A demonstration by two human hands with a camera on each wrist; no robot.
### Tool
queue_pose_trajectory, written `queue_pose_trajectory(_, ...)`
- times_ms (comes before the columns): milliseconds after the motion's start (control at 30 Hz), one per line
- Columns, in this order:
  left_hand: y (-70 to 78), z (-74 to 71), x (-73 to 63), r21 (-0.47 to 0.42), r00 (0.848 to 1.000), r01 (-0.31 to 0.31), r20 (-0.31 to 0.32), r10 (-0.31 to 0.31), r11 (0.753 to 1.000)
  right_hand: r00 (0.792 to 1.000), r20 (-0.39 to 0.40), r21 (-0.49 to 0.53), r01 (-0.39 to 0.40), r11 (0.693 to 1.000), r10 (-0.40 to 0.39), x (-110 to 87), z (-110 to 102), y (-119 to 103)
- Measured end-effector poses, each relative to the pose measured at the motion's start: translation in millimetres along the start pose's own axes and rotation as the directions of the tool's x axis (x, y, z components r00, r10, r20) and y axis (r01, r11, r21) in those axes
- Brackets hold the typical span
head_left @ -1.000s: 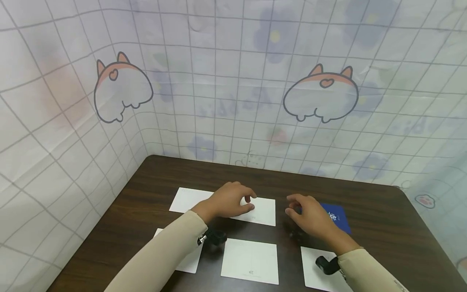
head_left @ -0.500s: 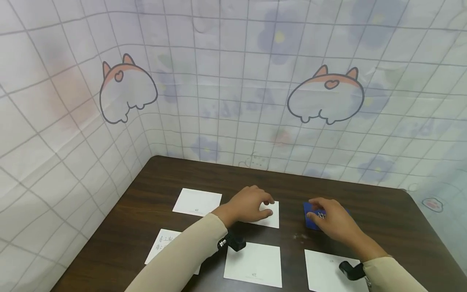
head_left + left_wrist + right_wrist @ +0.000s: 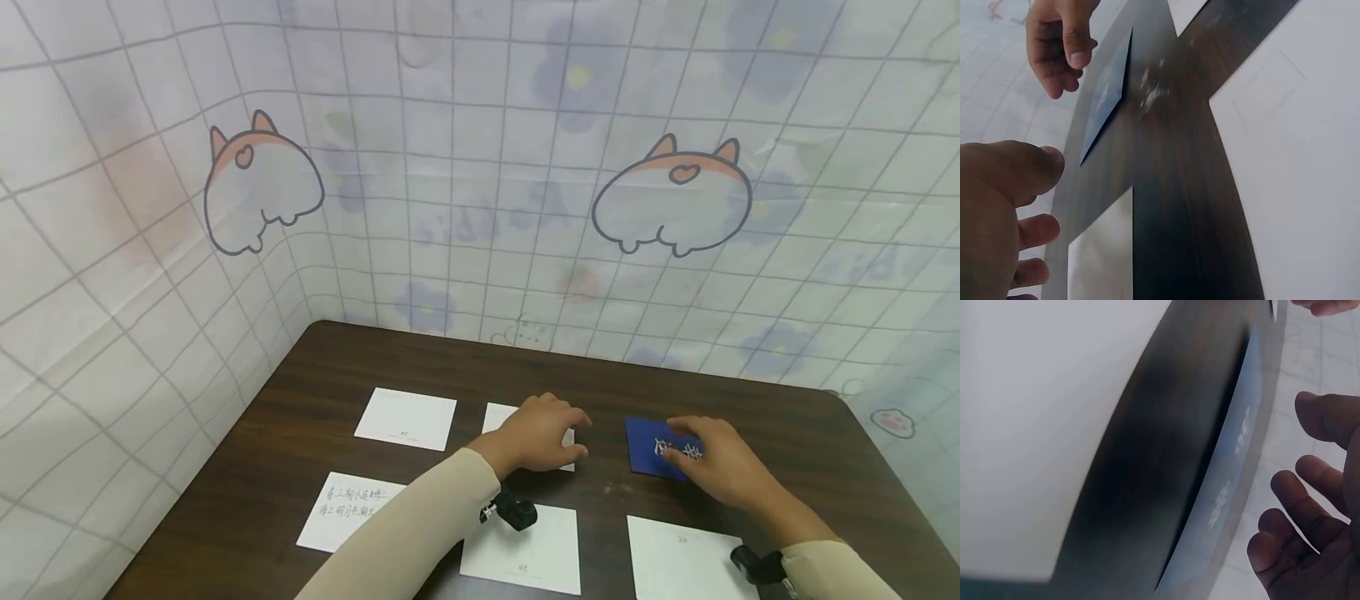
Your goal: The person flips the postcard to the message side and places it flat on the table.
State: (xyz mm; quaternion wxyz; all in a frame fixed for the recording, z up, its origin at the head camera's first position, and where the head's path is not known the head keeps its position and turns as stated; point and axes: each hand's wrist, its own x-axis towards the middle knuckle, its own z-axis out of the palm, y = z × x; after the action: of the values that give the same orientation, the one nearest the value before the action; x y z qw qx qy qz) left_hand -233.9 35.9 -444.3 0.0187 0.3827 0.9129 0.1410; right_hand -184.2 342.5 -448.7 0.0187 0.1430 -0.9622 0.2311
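Observation:
My left hand, fingers loosely bent and holding nothing, hovers over the right part of a white card in the back row. To its right lies a blue card with white characters. My right hand is over that card's right end, thumb and fingers apart with nothing between them. The right wrist view shows the right hand's curled, relaxed fingers beside the blue card, with a gap between. In the left wrist view, the left hand is likewise without any object.
White cards lie around on the dark wooden table: one back left, one front left with handwriting, one front middle, one front right. A patterned cloth hangs behind the table. Each wrist wears a black camera.
Both hands have shifted to the right, and the view has turned slightly. More of the blue card's left side and of the handwritten card now shows. No card has been picked up.

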Motion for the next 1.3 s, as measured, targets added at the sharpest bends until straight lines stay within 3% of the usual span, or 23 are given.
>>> queue_pose_trajectory(733,39.0,20.1,20.5,0.082,1.000,0.003,-0.005,-0.003,0.997,0.996,0.043,-0.047,-0.077,0.996,0.079,-7.6,-15,52)
queue_pose_trajectory(1300,45.7,23.1,22.6,0.081,1.000,0.012,0.023,-0.014,0.997,0.994,0.098,-0.081,-0.048,0.996,0.056,-4.1,-16,68)
